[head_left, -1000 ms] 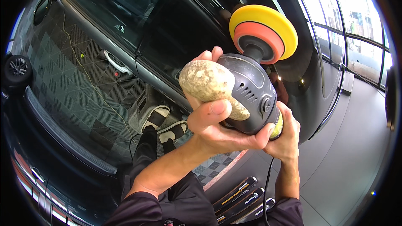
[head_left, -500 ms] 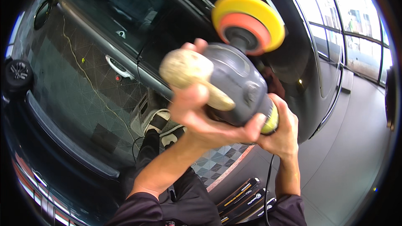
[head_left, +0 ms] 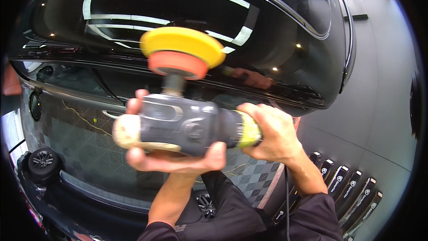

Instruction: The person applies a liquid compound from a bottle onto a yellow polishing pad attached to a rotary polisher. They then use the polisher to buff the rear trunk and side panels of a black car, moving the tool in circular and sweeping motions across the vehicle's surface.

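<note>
A dark grey car polisher (head_left: 196, 122) is held up in front of me, its yellow foam pad (head_left: 183, 44) turned away toward the glossy black car roof (head_left: 249, 58). An orange backing layer (head_left: 178, 64) sits behind the foam. My left hand (head_left: 178, 163) wraps the polisher's head from below, fingers around the worn beige front cover (head_left: 129, 131). My right hand (head_left: 274, 131) is closed round the rear body by its yellow-green band (head_left: 249, 129). I cannot tell whether the foam touches the paint. A black cord (head_left: 287, 201) hangs below my right hand.
The car's side window and mirror (head_left: 34, 102) lie to the left. Behind me stands another dark car (head_left: 89, 216), with a wheel (head_left: 43, 163) near it. Several long black boxes (head_left: 343, 178) lie at lower right. A thin cord (head_left: 84, 118) crosses the tiled floor (head_left: 263, 180).
The polisher has swung left and levelled out, its pad now over the roof. My view has turned, bringing more roof and boxes into sight. Both hands keep their grip.
</note>
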The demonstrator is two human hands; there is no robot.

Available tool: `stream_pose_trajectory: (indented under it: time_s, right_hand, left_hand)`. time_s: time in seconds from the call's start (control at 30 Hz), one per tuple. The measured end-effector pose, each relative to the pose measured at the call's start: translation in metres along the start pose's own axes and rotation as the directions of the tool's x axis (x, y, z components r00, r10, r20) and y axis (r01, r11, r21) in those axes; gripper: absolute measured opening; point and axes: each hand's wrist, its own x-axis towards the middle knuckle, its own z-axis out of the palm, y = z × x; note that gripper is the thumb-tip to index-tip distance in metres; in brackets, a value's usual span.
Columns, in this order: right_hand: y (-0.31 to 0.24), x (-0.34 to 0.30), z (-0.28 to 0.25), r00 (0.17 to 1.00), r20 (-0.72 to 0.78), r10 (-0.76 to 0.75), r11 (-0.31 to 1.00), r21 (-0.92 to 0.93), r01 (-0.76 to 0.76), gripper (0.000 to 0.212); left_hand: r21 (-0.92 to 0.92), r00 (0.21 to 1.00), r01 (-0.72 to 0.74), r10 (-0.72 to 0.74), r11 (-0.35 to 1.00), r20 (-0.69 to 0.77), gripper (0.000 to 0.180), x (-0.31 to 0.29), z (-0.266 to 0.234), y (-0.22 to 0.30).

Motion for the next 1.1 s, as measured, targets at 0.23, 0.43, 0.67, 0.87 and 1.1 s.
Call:
stream_pose_trajectory:
  time_s: [0.23, 0.43, 0.67, 0.87, 1.1]
  right_hand:
    - [0.079, -0.11, 0.016, 0.969, -0.211, 0.131, 0.969, 0.234, -0.08, 0.067]
    - [0.092, -0.136, 0.067, 0.876, -0.085, 0.475, 0.671, 0.679, -0.298, 0.075]
    - [0.002, -0.043, 0.136, 0.809, -0.5, 0.31, 0.722, 0.677, 0.143, 0.081]
    - [-0.056, -0.004, 0.191, 0.73, -0.513, 0.452, 0.418, 0.844, 0.335, 0.079]
    - [-0.071, 0.019, 0.226, 0.699, -0.502, 0.51, 0.164, 0.854, 0.494, 0.088]
  left_hand:
    - [0.042, 0.882, 0.207, -0.205, 0.977, 0.424, 0.123, -0.047, 0.057, 0.059]
    - [0.103, 0.818, 0.135, -0.169, 0.986, 0.549, 0.11, -0.034, 0.071, 0.061]
    - [0.247, 0.671, -0.303, 0.022, 0.921, 0.741, 0.114, 0.043, 0.02, 0.065]
    - [0.182, 0.483, -0.528, 0.117, 0.829, 0.868, 0.094, 0.065, 0.0, 0.067]
    - [0.143, 0.296, -0.689, 0.096, 0.71, 0.95, 0.087, 0.068, 0.01, 0.074]
